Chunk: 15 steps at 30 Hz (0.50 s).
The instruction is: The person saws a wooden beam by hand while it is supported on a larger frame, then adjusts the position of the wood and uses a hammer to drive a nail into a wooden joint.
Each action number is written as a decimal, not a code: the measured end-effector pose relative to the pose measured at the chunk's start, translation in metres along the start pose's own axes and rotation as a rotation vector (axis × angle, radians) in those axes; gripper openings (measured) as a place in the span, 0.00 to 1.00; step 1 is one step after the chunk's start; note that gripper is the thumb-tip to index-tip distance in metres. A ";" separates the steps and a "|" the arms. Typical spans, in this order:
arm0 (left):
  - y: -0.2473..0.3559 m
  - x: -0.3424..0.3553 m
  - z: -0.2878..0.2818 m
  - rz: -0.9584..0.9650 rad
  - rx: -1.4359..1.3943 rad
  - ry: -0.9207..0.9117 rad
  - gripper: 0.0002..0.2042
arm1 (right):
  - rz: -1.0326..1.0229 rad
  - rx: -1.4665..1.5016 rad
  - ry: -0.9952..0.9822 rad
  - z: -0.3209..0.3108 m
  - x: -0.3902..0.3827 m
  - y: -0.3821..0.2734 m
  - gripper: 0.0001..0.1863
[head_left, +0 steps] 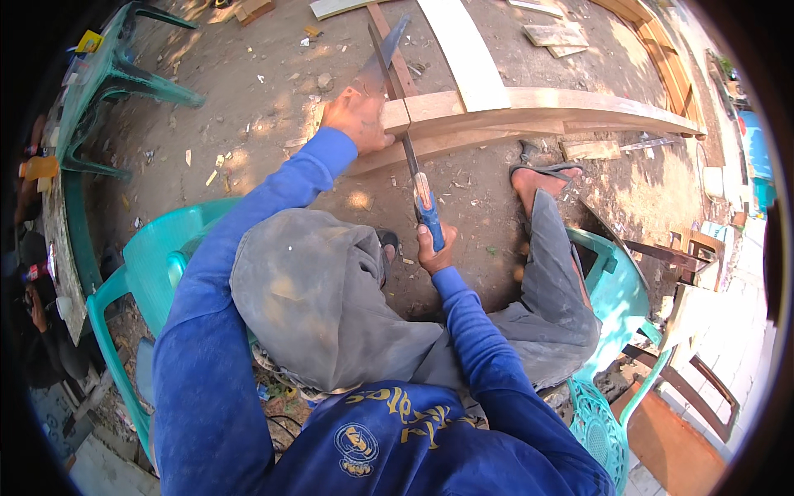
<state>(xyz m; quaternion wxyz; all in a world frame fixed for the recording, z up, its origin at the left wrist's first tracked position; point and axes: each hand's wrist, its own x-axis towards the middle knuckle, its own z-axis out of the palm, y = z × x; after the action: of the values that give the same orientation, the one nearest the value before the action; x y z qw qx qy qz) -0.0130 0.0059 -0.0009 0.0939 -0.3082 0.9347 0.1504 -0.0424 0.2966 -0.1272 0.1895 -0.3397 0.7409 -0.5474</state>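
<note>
The right hand (437, 250) wraps around the handle (428, 218) of the saw (410, 157), which crosses the board (542, 99) near its left end, where the left hand (356, 117) clasps it, seemingly to keep it from shifting.

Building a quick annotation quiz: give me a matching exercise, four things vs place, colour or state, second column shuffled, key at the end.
1 Left hand
2 Right hand
3 Saw
4 Trousers

A Grey
B Wrapped around the blue handle
C Fingers at the beam's left end
D Blade across the beam

Pairs: 1-C, 2-B, 3-D, 4-A
</note>
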 end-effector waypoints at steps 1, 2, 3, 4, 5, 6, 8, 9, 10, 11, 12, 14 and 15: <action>0.009 0.006 0.002 0.024 0.003 0.049 0.33 | -0.107 -0.033 0.039 -0.001 -0.004 0.014 0.16; 0.009 0.006 0.005 0.032 0.014 0.086 0.33 | 0.002 0.047 0.033 -0.002 -0.005 -0.001 0.16; 0.001 -0.001 0.010 0.024 0.012 0.059 0.33 | 0.029 0.051 0.024 -0.009 -0.011 -0.034 0.16; -0.009 -0.004 0.005 -0.027 0.022 0.011 0.33 | 0.171 0.064 -0.036 -0.019 -0.005 -0.076 0.15; -0.015 -0.003 0.004 -0.066 0.023 -0.032 0.33 | 0.312 0.063 -0.085 -0.032 -0.001 -0.110 0.15; -0.020 -0.003 0.004 -0.073 0.044 -0.042 0.32 | 0.385 0.027 -0.131 -0.049 -0.011 -0.139 0.15; -0.013 -0.012 0.002 -0.078 0.032 -0.019 0.32 | 0.444 0.015 -0.156 -0.090 -0.055 -0.177 0.15; -0.010 -0.013 -0.001 -0.094 0.031 0.011 0.32 | 0.424 0.040 -0.138 -0.106 -0.072 -0.185 0.16; -0.008 -0.012 -0.002 -0.096 0.028 0.012 0.32 | 0.423 0.038 -0.141 -0.110 -0.079 -0.187 0.16; -0.006 -0.008 -0.001 -0.070 0.002 0.014 0.32 | 0.393 0.009 -0.112 -0.111 -0.084 -0.189 0.16; -0.005 -0.006 0.000 -0.048 -0.023 0.017 0.31 | 0.361 -0.018 -0.087 -0.110 -0.083 -0.187 0.17; -0.001 -0.006 0.003 -0.056 -0.011 0.013 0.31 | 0.305 -0.078 -0.097 -0.075 -0.042 -0.149 0.18; -0.002 -0.009 0.006 -0.061 0.001 0.003 0.31 | 0.295 -0.036 -0.060 -0.048 -0.003 -0.132 0.18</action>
<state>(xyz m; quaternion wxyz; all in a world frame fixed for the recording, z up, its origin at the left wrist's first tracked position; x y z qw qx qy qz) -0.0045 0.0115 -0.0041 0.0974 -0.3368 0.9250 0.1464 -0.0322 0.3087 0.0126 0.2839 -0.2467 0.7864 -0.4901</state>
